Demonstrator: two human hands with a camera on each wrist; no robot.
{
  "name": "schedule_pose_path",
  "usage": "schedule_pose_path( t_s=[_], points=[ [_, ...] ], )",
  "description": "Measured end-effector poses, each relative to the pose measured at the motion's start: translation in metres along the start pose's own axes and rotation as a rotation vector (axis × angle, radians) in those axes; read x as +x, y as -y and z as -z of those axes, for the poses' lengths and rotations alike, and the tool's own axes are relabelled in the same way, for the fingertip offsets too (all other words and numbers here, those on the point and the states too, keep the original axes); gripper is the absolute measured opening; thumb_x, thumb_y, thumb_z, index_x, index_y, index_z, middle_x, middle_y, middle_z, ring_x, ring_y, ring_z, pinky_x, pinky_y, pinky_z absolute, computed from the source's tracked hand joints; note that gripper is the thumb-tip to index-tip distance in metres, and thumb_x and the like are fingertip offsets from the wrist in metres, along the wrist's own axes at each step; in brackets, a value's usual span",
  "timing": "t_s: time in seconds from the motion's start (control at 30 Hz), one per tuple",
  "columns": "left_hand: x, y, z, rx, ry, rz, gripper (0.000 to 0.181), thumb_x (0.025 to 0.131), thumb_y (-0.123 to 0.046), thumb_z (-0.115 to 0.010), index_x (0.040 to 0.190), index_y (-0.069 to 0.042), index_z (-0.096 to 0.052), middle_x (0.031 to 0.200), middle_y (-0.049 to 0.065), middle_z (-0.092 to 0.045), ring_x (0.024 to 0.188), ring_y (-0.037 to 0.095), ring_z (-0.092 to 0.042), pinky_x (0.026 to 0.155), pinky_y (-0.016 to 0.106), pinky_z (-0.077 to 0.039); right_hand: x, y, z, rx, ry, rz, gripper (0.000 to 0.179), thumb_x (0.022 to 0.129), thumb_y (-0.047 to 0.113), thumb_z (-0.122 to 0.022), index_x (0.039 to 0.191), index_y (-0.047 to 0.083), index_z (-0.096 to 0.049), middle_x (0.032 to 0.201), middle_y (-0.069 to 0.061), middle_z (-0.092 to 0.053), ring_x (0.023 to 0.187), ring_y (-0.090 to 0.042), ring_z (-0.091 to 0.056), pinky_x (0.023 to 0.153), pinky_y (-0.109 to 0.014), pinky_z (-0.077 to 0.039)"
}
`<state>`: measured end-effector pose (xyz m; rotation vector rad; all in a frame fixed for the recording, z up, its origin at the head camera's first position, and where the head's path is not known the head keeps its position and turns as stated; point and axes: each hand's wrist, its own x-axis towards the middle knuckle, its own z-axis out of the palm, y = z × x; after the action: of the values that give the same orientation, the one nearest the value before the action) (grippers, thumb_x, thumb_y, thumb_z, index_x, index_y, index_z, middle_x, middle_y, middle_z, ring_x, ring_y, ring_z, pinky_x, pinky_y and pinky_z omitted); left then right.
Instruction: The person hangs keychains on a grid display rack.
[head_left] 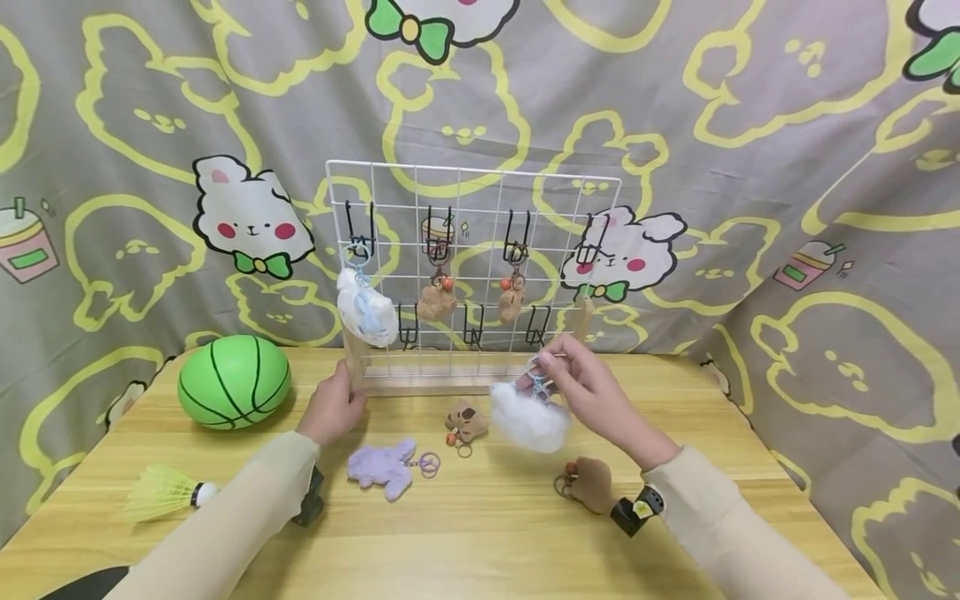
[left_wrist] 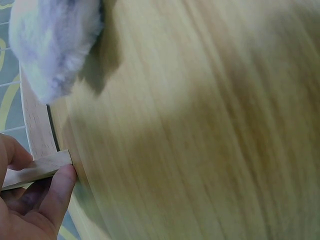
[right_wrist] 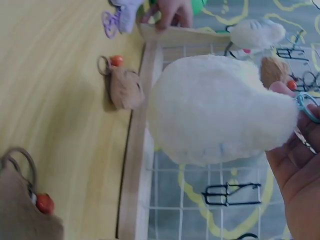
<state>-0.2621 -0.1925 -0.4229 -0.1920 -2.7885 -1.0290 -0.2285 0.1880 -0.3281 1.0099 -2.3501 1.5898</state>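
My left hand (head_left: 330, 408) grips the wooden foot (left_wrist: 42, 167) of the rack at its left end, thumb and fingers on either side. My right hand (head_left: 588, 392) pinches the light-blue ring (right_wrist: 306, 106) of a white plush keychain (head_left: 531, 417). This fluffy keychain hangs below the fingers, in front of the rack's lower right part. On the white wire grid (head_left: 480, 242), black hooks carry another white plush keychain (head_left: 367, 308) with blue markings and two brown plush keychains, one in the middle (head_left: 437, 300) and one farther right (head_left: 512, 302). Several other hooks hold nothing.
On the table lie a purple plush keychain (head_left: 381, 468), a spotted brown one (head_left: 467, 421) and another brown one (head_left: 592, 483) near the right wrist. A green ball (head_left: 234, 382) and a yellow shuttlecock (head_left: 165, 493) are at left. A patterned curtain (head_left: 480, 92) hangs behind.
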Motion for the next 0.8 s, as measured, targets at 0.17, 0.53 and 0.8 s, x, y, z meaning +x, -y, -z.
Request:
schedule_pose_path(
  t_s=[0.17,0.53,0.8],
  points=[
    [0.000,0.001,0.000,0.008,0.002,0.007,0.053,0.096,-0.004,-0.054,0.142,0.015,-0.035,0.124,0.045,-0.062,0.104,0.053,-0.070,0.086,0.059,-0.061,0.005,0.003,0.015,-0.029,-0.056,-0.014,0.018,0.111,0.007,-0.045,0.106,-0.009,-0.053,0.100,-0.032,-0.075,0.084,-0.005,-0.075,0.066,-0.032,-0.065],
    [-0.003,-0.002,0.001,0.009,-0.010,-0.009,0.050,0.096,-0.003,-0.055,0.138,0.015,-0.037,0.119,0.044,-0.064,0.100,0.051,-0.070,0.085,0.060,-0.061,0.024,0.028,0.053,-0.099,-0.236,0.004,0.022,0.109,0.010,-0.051,0.107,-0.011,-0.057,0.095,0.008,-0.077,0.080,-0.006,-0.073,0.065,-0.027,-0.064],
    [-0.003,0.000,0.001,0.011,-0.018,-0.027,0.049,0.095,-0.003,-0.055,0.136,0.016,-0.037,0.117,0.044,-0.064,0.101,0.052,-0.070,0.086,0.061,-0.061,0.032,0.040,0.077,-0.167,-0.333,0.010,0.024,0.108,0.011,-0.053,0.108,-0.012,-0.059,0.092,0.019,-0.074,0.082,0.001,-0.071,0.066,-0.020,-0.062]
  ],
)
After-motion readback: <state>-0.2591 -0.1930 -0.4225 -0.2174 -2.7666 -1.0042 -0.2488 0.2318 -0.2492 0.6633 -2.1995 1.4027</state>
